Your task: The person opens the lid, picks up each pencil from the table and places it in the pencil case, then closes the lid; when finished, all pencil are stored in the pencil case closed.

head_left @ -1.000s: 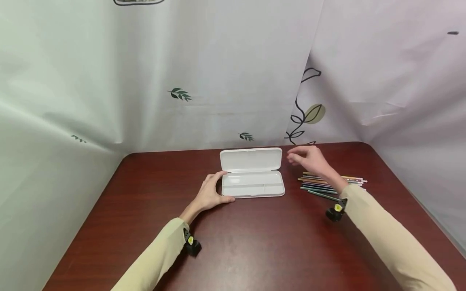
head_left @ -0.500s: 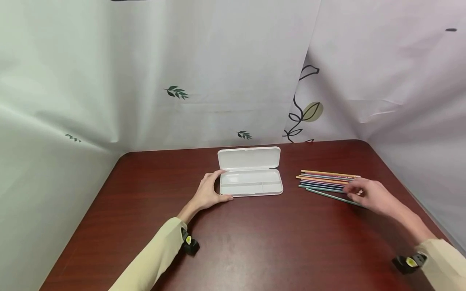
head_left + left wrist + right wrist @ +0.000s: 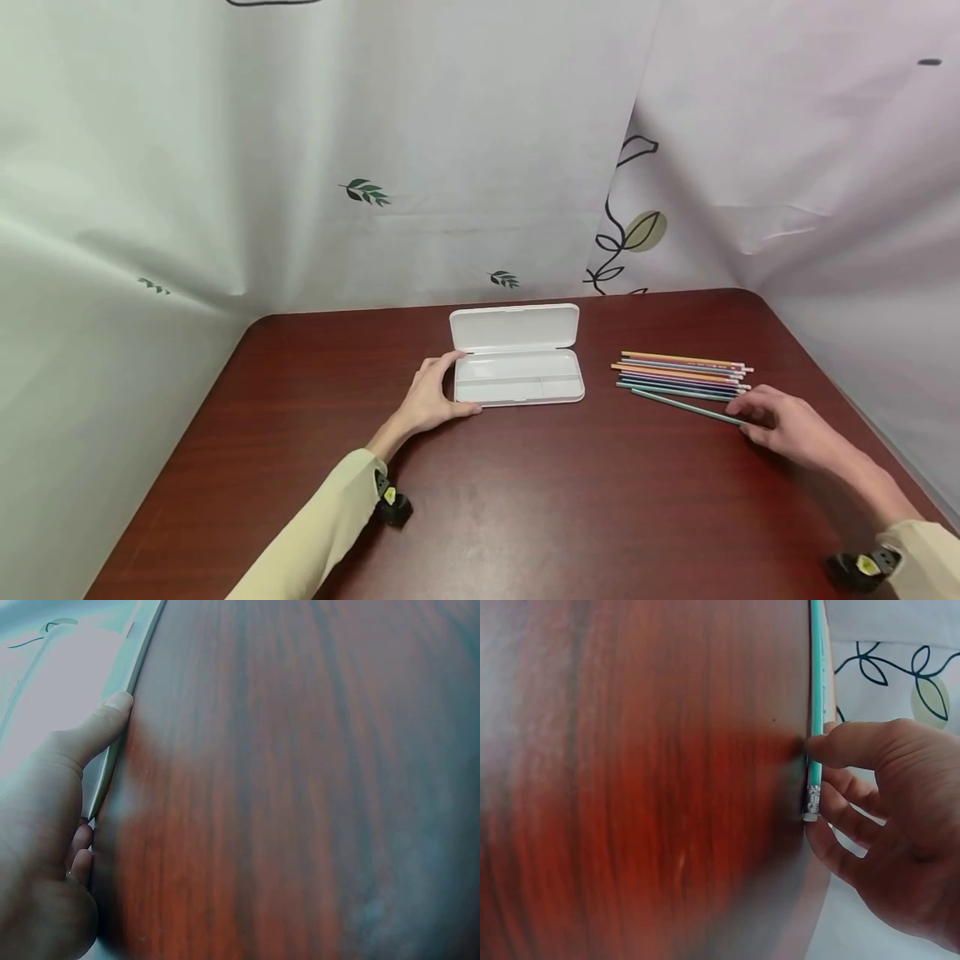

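Note:
A white pencil case [image 3: 517, 388] stands on the table with its lid [image 3: 516, 329] raised; its tray has compartments and holds nothing. My left hand [image 3: 429, 400] grips the case's left end, thumb on the front edge and fingers at the back corner. To the right, a green pencil [image 3: 686, 407] lies aslant in front of the other pencils. My right hand [image 3: 783, 425] pinches it near its right end. In the right wrist view, the thumb lies on the green pencil [image 3: 816, 697] just above its metal band and white eraser, with the fingers behind.
Several coloured pencils [image 3: 675, 375] lie side by side behind the green one, eraser ends to the right. The dark red table [image 3: 525, 500] meets a white curtain [image 3: 480, 167] with leaf prints at the back; curtains hang at both sides too.
My right hand has swung from beside the case's lid over to the right and forward, onto the right end of the green pencil. My left hand has stayed on the case.

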A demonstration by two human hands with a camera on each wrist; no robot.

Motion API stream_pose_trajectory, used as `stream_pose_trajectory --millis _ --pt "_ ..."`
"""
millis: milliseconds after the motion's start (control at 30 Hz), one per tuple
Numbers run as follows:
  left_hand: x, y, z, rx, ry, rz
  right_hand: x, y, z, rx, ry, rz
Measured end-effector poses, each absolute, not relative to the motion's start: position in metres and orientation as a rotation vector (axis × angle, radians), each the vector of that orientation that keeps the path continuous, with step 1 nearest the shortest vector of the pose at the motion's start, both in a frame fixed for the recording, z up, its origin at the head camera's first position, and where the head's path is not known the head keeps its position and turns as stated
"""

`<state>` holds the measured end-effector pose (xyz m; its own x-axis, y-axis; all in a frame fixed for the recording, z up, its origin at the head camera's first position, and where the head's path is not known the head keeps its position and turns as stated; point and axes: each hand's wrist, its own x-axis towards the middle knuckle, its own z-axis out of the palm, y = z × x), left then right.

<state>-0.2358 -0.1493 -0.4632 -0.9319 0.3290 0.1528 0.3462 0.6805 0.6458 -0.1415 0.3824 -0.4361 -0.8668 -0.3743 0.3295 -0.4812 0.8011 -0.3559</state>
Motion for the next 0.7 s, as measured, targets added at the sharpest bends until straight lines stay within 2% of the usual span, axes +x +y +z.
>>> stream_pose_trajectory --millis 700 --pt "-0.234 -0.149 -0.462 -0.575 -2.851 -1.112 -0.148 0.372 -0.433 0.773 -2.715 0.741"
